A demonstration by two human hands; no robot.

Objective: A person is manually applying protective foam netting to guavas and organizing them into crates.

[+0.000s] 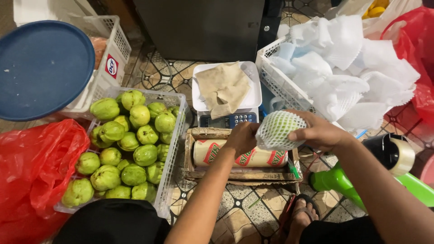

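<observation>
A green guava wrapped in a white foam net sleeve is held between both hands above a flat wooden box. My left hand grips the sleeve's left edge. My right hand cups the fruit from the right, thumb lying across the net. Inside the box lies a roll of plastic wrap with a red and cream label. Left of the box, a white plastic basket is full of bare green guavas.
A digital scale with a brown cloth on its pan sits beyond the box. A white basket of foam net sleeves is at the right. Red plastic bags, a blue round lid, a tape dispenser and my sandalled foot surround me.
</observation>
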